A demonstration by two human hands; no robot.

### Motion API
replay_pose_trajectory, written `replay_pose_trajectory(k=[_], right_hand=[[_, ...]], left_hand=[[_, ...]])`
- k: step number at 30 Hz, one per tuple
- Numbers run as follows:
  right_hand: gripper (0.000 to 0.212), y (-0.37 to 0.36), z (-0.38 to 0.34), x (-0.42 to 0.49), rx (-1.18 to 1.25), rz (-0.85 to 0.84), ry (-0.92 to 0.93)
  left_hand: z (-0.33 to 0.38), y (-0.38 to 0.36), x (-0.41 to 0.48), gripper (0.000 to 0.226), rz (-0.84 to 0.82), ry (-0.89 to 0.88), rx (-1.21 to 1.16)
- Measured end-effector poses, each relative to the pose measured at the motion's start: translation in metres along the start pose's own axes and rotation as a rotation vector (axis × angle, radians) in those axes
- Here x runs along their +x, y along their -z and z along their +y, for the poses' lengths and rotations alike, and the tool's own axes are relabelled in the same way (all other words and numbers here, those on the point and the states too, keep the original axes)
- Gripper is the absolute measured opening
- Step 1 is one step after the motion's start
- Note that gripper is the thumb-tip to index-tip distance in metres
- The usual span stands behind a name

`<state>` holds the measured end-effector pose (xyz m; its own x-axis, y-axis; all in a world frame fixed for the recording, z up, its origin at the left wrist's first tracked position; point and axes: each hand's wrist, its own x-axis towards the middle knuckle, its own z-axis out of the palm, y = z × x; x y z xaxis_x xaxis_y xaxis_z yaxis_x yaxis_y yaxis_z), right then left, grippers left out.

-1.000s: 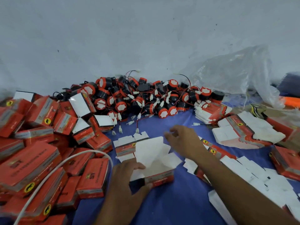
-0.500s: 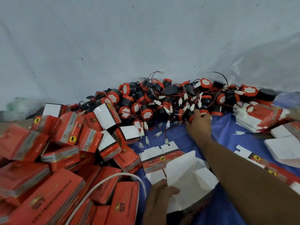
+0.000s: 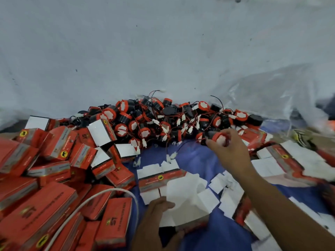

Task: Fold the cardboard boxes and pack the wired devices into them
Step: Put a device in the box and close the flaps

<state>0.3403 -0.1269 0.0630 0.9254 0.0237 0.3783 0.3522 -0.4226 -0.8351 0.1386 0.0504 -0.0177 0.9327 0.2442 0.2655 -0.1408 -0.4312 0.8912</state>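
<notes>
While the blue sheet [image 3: 195, 156] carries everything, a heap of closed red cardboard boxes [image 3: 45, 178] fills its left side, and a pile of round black-and-orange wired devices [image 3: 163, 120] lies along its far edge. Near the front edge my left hand [image 3: 154, 220] grips a half-folded red box [image 3: 188, 201], its white flaps open. My right hand [image 3: 230, 153], at the pile's near side, pinches one wired device [image 3: 218, 137] in curled fingers.

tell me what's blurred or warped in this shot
Head view: the right hand and the wired device it grips are smeared; the flat boxes at the right edge are softer than the closed red boxes at left; wide-angle bend bows the edges; light is soft, with a pale sheen on the plastic bag.
</notes>
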Motion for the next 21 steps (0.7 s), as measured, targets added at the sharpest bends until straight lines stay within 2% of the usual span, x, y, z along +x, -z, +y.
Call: replay_pose_trajectory(k=[2, 5, 7, 9, 11, 14, 17, 21], right_hand=[[0.032, 0.028, -0.008, -0.015, 0.061, 0.043, 0.016], [0.021, 0.061, -0.020, -0.046, 0.202, 0.065, -0.015], [0.017, 0.072, -0.028, -0.070, 0.265, -0.008, -0.026], [0.023, 0.073, -0.034, -0.095, 0.276, -0.182, -0.039], [0.035, 0.065, -0.039, -0.117, 0.145, -0.355, -0.004], [0.051, 0.049, -0.038, -0.143, -0.123, -0.434, 0.213], [0.039, 0.044, -0.035, -0.154, -0.315, -0.467, 0.418], [0.030, 0.046, -0.024, -0.157, -0.350, -0.487, 0.436]], left_hand=[[0.005, -0.008, -0.022, 0.049, 0.075, -0.108, 0.117], [0.004, -0.007, -0.027, 0.051, 0.101, -0.158, 0.107], [0.007, -0.007, -0.025, 0.052, 0.078, -0.170, 0.142], [0.013, -0.009, -0.029, 0.053, 0.044, -0.173, 0.134], [0.013, -0.009, -0.029, 0.053, 0.037, -0.165, 0.134], [0.013, -0.009, -0.032, 0.061, 0.020, -0.143, 0.120], [0.017, -0.008, -0.031, 0.052, 0.000, -0.174, 0.124], [0.020, -0.008, -0.031, 0.035, -0.044, -0.202, 0.110]])
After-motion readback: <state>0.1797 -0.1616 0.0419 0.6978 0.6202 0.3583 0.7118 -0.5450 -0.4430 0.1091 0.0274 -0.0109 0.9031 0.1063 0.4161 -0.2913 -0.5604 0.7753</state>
